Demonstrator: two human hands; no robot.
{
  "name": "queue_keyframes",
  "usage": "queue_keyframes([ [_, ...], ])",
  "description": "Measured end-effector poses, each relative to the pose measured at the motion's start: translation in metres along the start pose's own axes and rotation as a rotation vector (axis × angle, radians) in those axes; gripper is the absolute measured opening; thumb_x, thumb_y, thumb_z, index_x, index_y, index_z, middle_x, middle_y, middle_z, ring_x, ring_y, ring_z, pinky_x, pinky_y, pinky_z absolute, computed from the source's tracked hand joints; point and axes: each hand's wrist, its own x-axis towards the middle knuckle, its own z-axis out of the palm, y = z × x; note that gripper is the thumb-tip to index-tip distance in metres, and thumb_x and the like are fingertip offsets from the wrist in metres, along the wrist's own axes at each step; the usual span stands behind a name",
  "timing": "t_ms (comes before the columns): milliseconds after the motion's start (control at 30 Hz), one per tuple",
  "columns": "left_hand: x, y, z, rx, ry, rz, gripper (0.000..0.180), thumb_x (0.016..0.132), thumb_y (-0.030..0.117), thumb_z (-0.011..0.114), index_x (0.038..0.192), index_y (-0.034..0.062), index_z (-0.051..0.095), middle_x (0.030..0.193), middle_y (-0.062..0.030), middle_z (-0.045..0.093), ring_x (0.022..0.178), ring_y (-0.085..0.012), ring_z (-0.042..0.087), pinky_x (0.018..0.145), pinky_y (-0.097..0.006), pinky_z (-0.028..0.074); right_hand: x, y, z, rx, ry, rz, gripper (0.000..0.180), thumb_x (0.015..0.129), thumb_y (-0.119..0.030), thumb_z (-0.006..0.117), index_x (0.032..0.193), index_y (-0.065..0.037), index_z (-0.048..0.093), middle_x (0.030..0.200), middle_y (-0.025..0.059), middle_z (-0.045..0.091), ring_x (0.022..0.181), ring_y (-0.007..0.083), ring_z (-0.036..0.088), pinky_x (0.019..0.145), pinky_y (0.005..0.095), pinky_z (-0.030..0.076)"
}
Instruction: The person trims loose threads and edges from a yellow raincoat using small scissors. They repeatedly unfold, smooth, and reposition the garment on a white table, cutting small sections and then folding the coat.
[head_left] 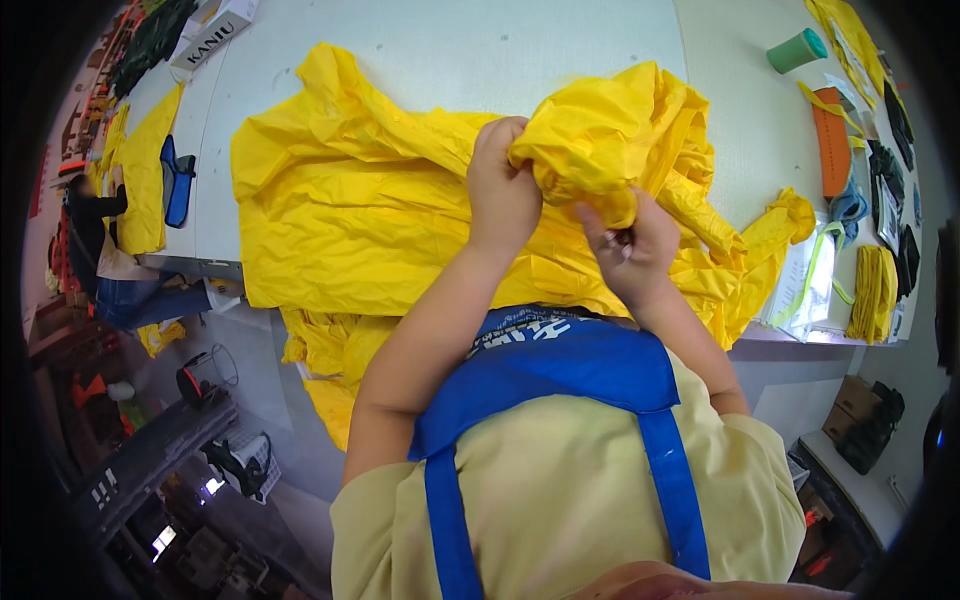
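Note:
A large yellow garment [360, 215] of thin, crinkled fabric, like a raincoat, lies spread in folds over the table before me. Part of it hangs over the near edge. My left hand [503, 190] is closed on a bunched, raised section of it. Close by on the right, my right hand [640, 248] pinches the lower rim of the same bunch. Something small and shiny shows in the right palm, too small to name. The fold hides some of the left fingertips.
A green-topped cone [797, 51] lies at the far right. Nearer are an orange pouch [831, 145], clear plastic sleeves [806, 285] and a folded yellow bundle [873, 293]. At left, a person [95, 230] works beside yellow cloth [147, 175]; a white box [213, 40] stands behind.

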Motion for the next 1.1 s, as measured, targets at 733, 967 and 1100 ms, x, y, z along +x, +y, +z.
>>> queue_keyframes([
  [733,0.146,0.0,-0.11,0.032,-0.097,0.101,0.051,0.087,0.016,0.06,0.132,0.0109,0.036,0.134,-0.0145,0.035,0.122,-0.029,0.033,0.101,-0.035,0.031,0.111,0.233,-0.082,0.026,-0.265,0.641,0.021,0.089,-0.016,0.057,0.105,-0.003,0.061,0.087,0.0019,0.063,0.085,0.016,0.061,0.073,0.0274,0.048],
  [967,-0.019,-0.113,-0.148,0.972,-0.317,-0.042,0.04,0.078,0.015,0.067,0.116,0.0089,0.054,0.123,-0.0155,0.048,0.117,-0.0333,0.042,0.097,-0.04,0.037,0.125,0.2,-0.062,0.218,0.429,0.422,0.017,0.093,-0.012,0.048,0.103,-0.003,0.059,0.089,0.0013,0.058,0.077,0.0081,0.054,0.069,0.0202,0.043],
  [1100,-0.039,-0.127,-0.134,1.178,-0.382,0.048,0.037,0.077,0.012,0.067,0.113,0.011,0.056,0.119,-0.014,0.049,0.115,-0.0334,0.043,0.095,-0.042,0.038,0.017,0.184,0.0,0.06,-0.503,0.251,0.023,0.087,-0.015,0.06,0.106,-0.004,0.062,0.102,0.0096,0.066,0.089,0.0196,0.064,0.08,0.0303,0.049],
])
